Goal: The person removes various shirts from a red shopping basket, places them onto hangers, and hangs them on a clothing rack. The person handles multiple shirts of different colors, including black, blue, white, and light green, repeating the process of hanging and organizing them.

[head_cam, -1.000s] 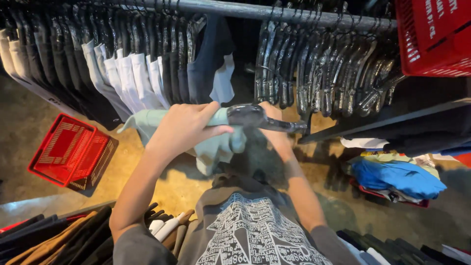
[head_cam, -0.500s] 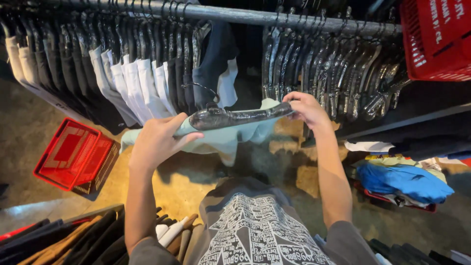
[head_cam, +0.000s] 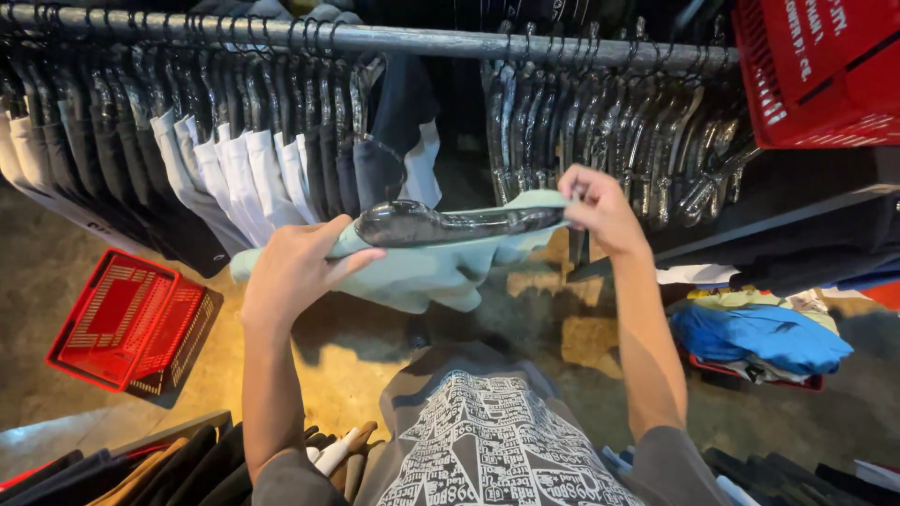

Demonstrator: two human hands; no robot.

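Note:
I hold a pale green garment [head_cam: 422, 272] draped on a dark, glossy plastic hanger [head_cam: 459, 223] in front of me. My left hand [head_cam: 295, 272] grips the garment and the hanger's left end. My right hand [head_cam: 600, 211] pinches the garment at the hanger's right end. The hanger lies level, just below a metal clothes rail [head_cam: 422, 39]. The cloth bunches and hangs under the hanger.
White and dark garments [head_cam: 234, 159] hang on the rail at left, several empty dark hangers [head_cam: 609, 131] at right. A red basket [head_cam: 131, 319] lies on the floor at left, another red basket [head_cam: 816, 75] at top right. Blue folded clothes [head_cam: 759, 337] lie at right.
Both hands have lifted the hanger and garment higher toward the rail. The right hand has shifted to the hanger's right end, and the cloth is spread wider along it.

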